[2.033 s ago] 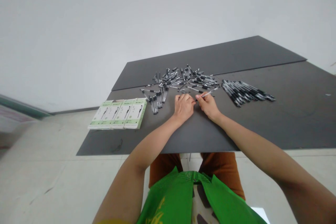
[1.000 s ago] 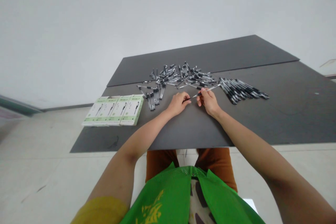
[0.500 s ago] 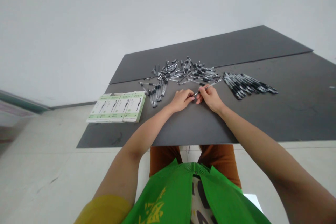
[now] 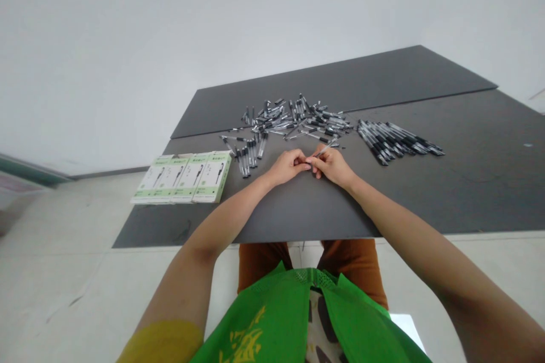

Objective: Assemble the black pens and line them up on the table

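Note:
Both my hands meet over the dark table, fingertips touching. My right hand is closed on a thin clear pen that sticks out up and to the right. My left hand is pinched at the pen's near end; what its fingers hold is too small to make out. Just behind my hands lies a loose heap of pens and pen parts.
A tidy row of black pens lies to the right. A few pens lie side by side left of my hands. Green-and-white boxes sit in a row near the table's left edge. A white wall stands behind.
My hands drew apart about a second ago, with a thin dark part showing between them, then came back together. The pen now shows less length beyond my right hand.

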`<state>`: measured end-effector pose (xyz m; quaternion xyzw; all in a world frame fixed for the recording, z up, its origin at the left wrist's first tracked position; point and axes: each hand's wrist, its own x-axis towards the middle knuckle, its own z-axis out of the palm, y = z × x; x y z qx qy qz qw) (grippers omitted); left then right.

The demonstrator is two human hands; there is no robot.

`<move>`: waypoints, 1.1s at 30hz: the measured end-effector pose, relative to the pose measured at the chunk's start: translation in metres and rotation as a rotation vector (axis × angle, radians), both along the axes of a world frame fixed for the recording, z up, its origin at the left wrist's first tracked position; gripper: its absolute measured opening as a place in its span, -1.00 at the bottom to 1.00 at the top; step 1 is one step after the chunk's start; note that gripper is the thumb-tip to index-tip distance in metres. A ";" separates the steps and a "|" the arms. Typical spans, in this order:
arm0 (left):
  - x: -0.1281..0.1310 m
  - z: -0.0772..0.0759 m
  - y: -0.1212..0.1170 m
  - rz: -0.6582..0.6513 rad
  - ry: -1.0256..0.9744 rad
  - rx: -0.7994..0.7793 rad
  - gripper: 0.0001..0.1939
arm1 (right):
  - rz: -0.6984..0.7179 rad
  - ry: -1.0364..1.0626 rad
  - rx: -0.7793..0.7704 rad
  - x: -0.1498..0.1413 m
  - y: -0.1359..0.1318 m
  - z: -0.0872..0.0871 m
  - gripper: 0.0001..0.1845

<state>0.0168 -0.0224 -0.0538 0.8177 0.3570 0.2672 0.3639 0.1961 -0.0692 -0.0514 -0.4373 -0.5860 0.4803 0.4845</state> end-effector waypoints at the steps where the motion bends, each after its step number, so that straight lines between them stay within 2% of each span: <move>1: 0.000 -0.001 0.000 -0.002 -0.025 -0.046 -0.81 | 0.013 -0.010 0.006 0.000 0.000 0.000 -0.53; 5: 0.000 0.001 0.002 -0.033 -0.071 -0.178 -0.65 | 0.023 -0.056 0.027 -0.005 -0.002 0.001 -0.57; 7: -0.002 0.006 0.004 -0.075 -0.106 -0.224 -0.58 | -0.018 -0.092 0.057 -0.008 -0.003 0.005 -0.59; 9: -0.006 0.010 0.007 -0.107 -0.194 -0.265 -0.49 | -0.122 -0.099 0.108 -0.005 -0.001 0.011 -0.58; 11: -0.009 0.011 0.011 -0.108 -0.285 -0.294 -0.40 | -0.277 -0.099 0.165 0.010 0.003 0.022 -0.52; 14: -0.011 0.007 0.016 -0.034 -0.333 -0.288 -0.38 | -0.487 -0.243 0.219 0.059 0.012 0.048 -0.47; 16: -0.009 0.003 0.017 0.003 -0.282 -0.255 -0.44 | -0.560 -0.489 0.204 0.103 0.016 0.068 -0.50; 18: -0.006 0.000 0.016 -0.020 -0.177 -0.193 -0.54 | -0.607 -0.816 0.116 0.147 0.017 0.085 -0.59; 21: -0.004 -0.003 0.014 -0.079 -0.062 -0.082 -0.66 | -0.711 -1.279 -0.158 0.199 0.013 0.098 -0.72; 23: -0.003 -0.003 0.012 -0.090 -0.046 -0.046 -0.69 | -0.736 -1.416 -0.406 0.220 0.009 0.098 -0.72; 24: -0.003 -0.002 0.012 -0.095 -0.041 -0.041 -0.70 | -0.744 -1.419 -0.454 0.228 0.007 0.095 -0.70; 29: -0.001 0.004 0.008 -0.078 -0.010 0.005 -0.71 | -0.749 -1.402 -0.578 0.255 0.009 0.063 -0.72; 33: 0.000 0.006 0.006 -0.051 0.007 0.034 -0.72 | -0.720 -1.374 -0.494 0.270 0.012 0.037 -0.47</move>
